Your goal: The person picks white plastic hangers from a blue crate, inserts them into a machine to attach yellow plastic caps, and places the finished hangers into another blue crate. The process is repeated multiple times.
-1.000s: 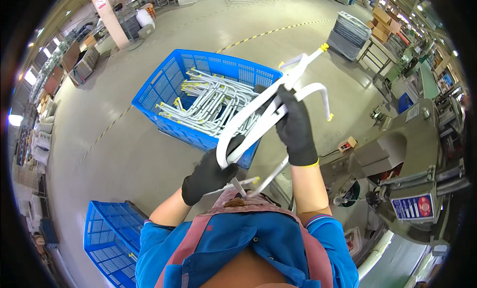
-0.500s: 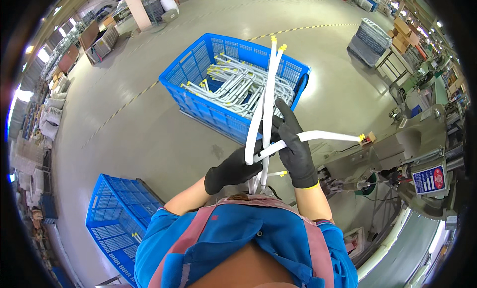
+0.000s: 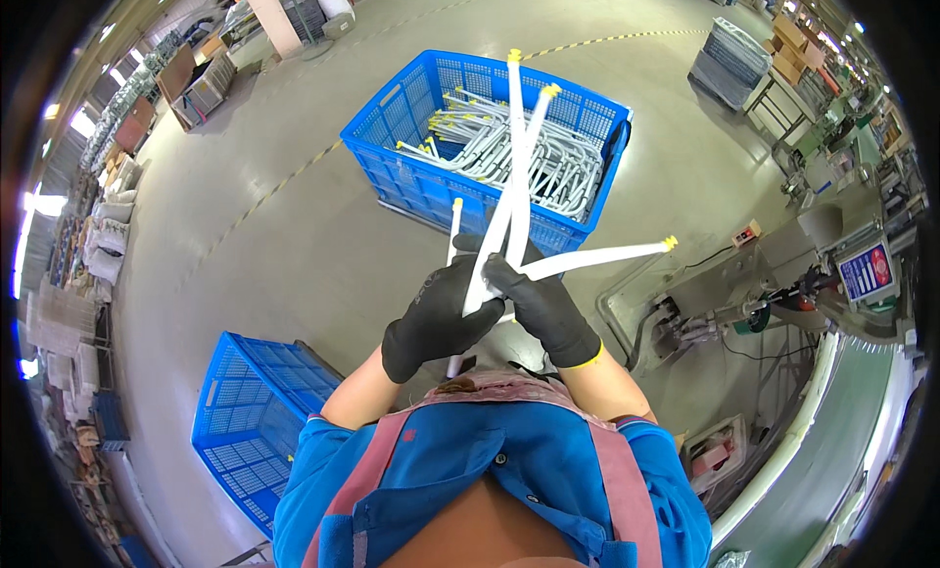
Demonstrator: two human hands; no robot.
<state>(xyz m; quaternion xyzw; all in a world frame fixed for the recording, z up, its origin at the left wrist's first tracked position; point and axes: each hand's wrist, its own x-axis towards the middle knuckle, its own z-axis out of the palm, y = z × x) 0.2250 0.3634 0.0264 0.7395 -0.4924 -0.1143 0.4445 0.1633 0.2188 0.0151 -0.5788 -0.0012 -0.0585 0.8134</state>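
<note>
Left hand, right hand clamped round white tubes; blue crate holds more, seemingly alike.

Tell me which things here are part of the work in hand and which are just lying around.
In use:
left hand
right hand
white bent tubes held by both
blue crate of tubes

Lying about:
second blue crate, lower left
machine with a screen
grey crate
</note>
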